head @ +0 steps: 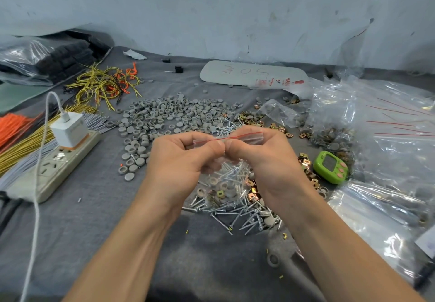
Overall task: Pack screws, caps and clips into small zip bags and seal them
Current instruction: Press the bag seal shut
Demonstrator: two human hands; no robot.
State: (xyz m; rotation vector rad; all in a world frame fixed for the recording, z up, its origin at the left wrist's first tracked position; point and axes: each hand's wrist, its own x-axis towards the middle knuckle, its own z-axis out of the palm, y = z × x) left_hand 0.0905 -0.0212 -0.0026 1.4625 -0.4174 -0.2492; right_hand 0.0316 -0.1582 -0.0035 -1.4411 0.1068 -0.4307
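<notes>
With our left hand (pixel 186 158) and right hand (pixel 261 158) pinching the filled bag (pixel 226 179) along its red strip, screws hanging below could spill if our pinch skips a stretch.

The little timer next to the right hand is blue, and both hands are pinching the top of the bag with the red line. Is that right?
Not quite. The head view shows the timer is green, not blue. The rest holds: the left hand and right hand both pinch the top of the bag with the red line.
</notes>
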